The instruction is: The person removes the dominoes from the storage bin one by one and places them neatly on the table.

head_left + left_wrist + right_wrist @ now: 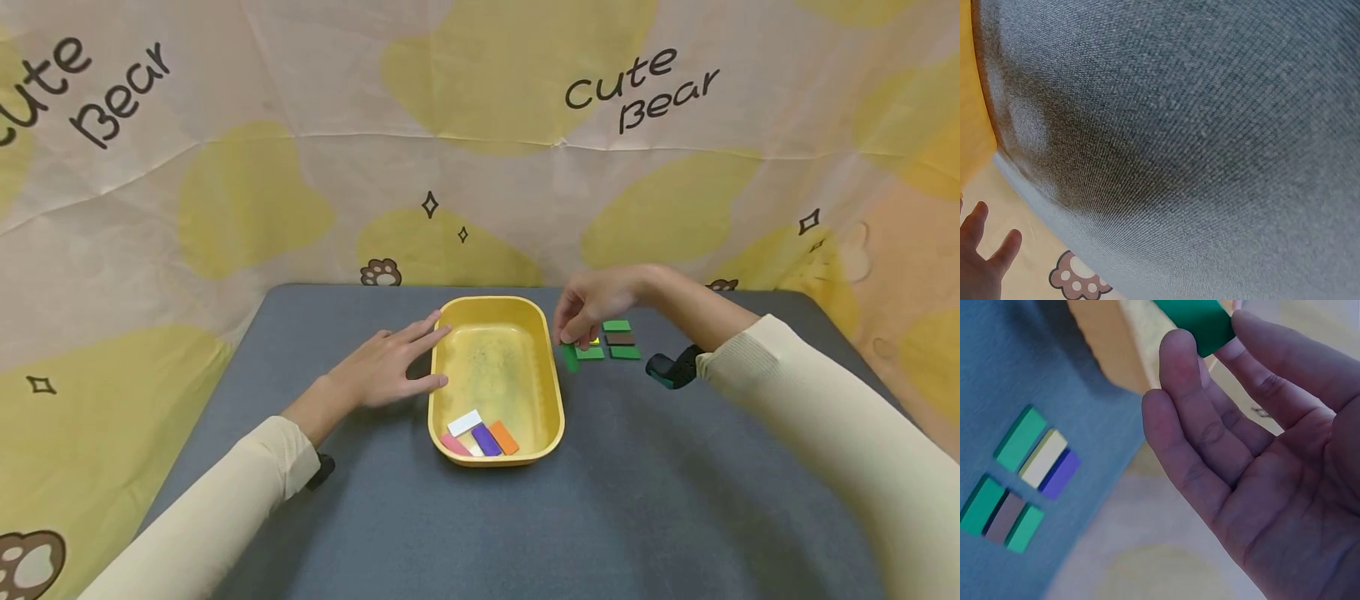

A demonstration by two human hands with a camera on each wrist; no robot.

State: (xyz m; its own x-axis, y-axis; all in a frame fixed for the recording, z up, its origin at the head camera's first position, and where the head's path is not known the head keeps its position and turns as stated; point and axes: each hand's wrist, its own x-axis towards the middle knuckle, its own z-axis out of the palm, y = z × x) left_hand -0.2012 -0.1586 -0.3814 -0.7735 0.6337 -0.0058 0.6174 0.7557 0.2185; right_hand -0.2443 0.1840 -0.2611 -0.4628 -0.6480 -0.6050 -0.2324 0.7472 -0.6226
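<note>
My right hand (596,304) pinches a green block (1200,325) between thumb and fingers, just right of the yellow tray (498,367). Spread fingers of my left hand (386,364) rest at the tray's left rim. Inside the tray, at its near end, lie a white block (464,422), a purple block (486,440), an orange block (503,437) and a pink block (454,445), with a pale piece partly hidden among them. In the left wrist view only some fingers of the left hand (984,265) show, beside the tray's side.
Right of the tray, two short rows of blocks lie on the grey table (637,500): several green ones, such as one green block (1020,439), plus a pale yellow block (1044,458), another purple block (1061,474) and a brown block (1005,519). A patterned cloth (487,100) hangs behind.
</note>
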